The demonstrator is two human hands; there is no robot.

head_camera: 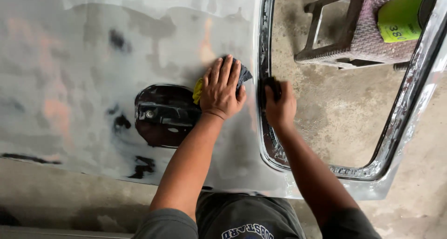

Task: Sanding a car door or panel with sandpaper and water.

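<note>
Left hand (222, 91) flat, pressing dark sanding pad (243, 74) on grey primed car panel (84, 57); right hand (279, 104) clenched around black block (272, 87) at window frame edge (266, 43). Best kept flat, strokes even.

Grey sanded car door panel (84, 57) lies flat over concrete floor (335, 108). On panel: dark cloth with yellow pad (198, 91) beside black handle recess (163, 114). Window opening frame (396, 141) shows floor beneath. On floor: brown plastic stool (358, 34) carrying green can (400, 15).

left hand (222, 89) pressing cloth (243, 74) on sanded car door (84, 57), right hand (279, 106) on window frame (264, 43)
</note>
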